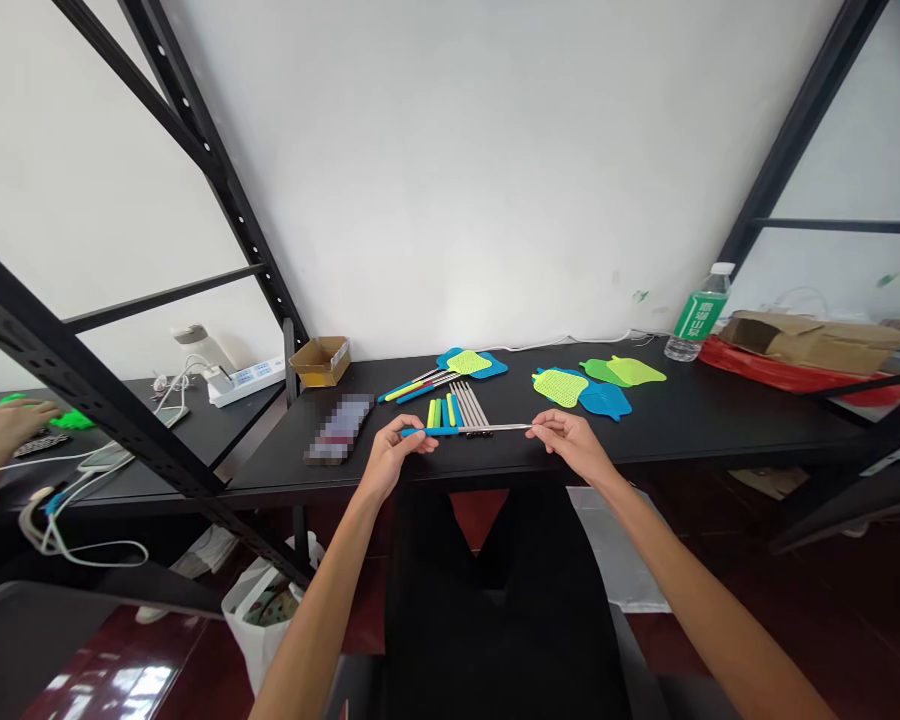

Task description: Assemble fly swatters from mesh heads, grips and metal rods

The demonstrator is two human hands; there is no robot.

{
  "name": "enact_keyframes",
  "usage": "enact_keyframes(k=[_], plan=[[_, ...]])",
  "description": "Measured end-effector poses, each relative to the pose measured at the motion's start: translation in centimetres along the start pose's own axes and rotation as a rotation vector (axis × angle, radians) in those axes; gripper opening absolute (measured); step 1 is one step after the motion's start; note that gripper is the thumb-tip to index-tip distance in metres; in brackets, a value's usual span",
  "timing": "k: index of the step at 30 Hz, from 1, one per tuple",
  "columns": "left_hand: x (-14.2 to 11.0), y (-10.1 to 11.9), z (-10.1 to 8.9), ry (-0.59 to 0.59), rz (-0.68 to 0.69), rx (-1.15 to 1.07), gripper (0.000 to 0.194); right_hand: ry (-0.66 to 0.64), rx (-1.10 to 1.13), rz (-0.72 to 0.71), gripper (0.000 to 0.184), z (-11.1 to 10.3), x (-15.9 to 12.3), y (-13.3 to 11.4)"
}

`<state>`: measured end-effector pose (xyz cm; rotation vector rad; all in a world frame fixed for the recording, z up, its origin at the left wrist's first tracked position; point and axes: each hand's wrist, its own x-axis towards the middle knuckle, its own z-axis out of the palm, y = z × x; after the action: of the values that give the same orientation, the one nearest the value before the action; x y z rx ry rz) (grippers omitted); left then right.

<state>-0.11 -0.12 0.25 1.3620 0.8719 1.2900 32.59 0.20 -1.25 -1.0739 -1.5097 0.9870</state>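
Currently | left hand (397, 455) grip pinches the blue sleeve, right hand (570, 443) grip pinches the far end of the steel fly-swatter rod (495, 428), lower centre, just above the black surface (720, 420) | risk: fingertip-only hold may slip, rod then striking the loose rods (461, 407)

You are in a small assembly workshop: a black workbench (682, 420) framed by slotted steel racking (217, 180), with plastic fly-swatter heads (560, 388) laid out on it.

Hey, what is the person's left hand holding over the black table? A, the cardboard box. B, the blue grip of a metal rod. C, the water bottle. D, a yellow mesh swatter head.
B. The left hand pinches the blue grip of a metal rod, and the right hand holds the rod's other end.
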Motion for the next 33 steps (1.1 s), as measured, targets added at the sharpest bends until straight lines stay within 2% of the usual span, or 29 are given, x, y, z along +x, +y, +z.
enact_keyframes(k=[7,16,22,33], plan=[[0.02,0.03,0.00,0.008,-0.003,0.010,0.028,-0.002,-0.076,-0.036,0.042,0.04,-0.18,-0.27],[0.07,-0.10,0.04,0.024,-0.008,0.012,0.029,0.011,0.036,0.000,0.045,0.00,0.06,0.07],[0.08,-0.12,0.04,0.009,0.005,0.027,0.028,0.030,0.034,0.022,0.038,-0.09,0.08,0.16],[0.03,-0.20,0.12,0.007,0.014,0.045,0.028,0.052,-0.046,-0.009,0.041,0.05,0.10,0.36]])
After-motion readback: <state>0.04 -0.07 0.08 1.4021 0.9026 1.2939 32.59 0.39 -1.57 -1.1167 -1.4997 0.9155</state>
